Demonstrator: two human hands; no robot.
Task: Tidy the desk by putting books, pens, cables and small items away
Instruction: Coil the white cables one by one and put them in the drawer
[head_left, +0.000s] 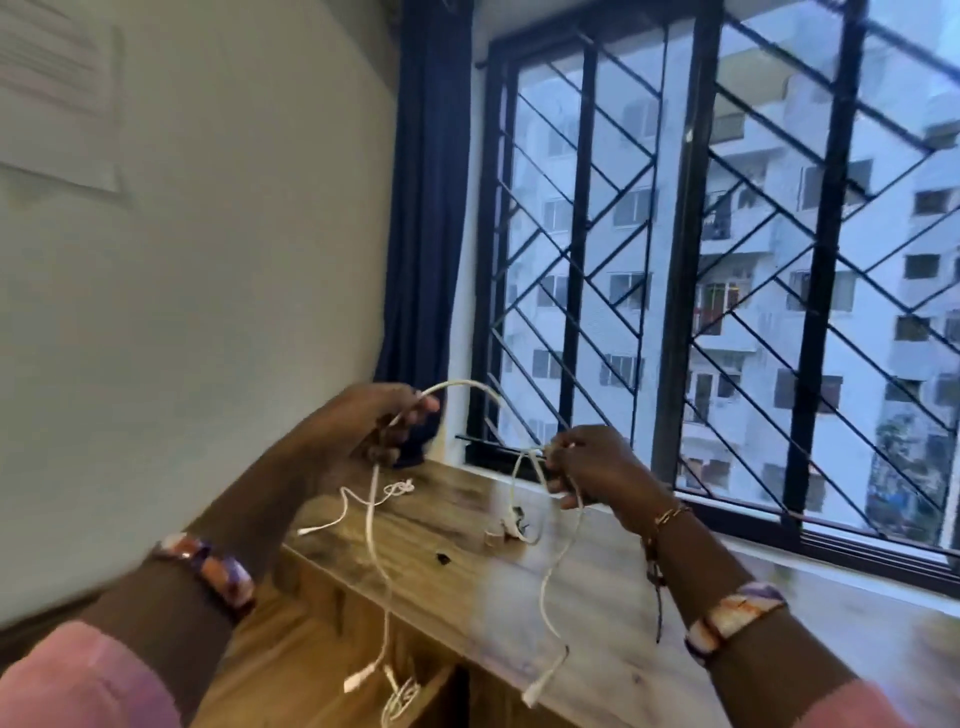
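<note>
Both my hands are raised above the wooden desk (457, 525), holding white cables between them. My left hand (374, 421) is closed on a white cable (467, 387) that arches over to my right hand (587, 467), which pinches it too. From each hand loose lengths hang down, ending in white plugs (537, 688) near the desk's front edge. A second thin white cable (358, 501) lies knotted on the desk's far left end. Small items (506, 527) and a dark bit (443, 559) rest mid-desk.
The desk runs along a window with a black metal grille (675, 260). A dark blue curtain (426, 208) hangs at the left of the window. A pale wall (208, 312) with a paper sheet (57, 93) stands left. An open compartment (415, 686) lies below the desktop.
</note>
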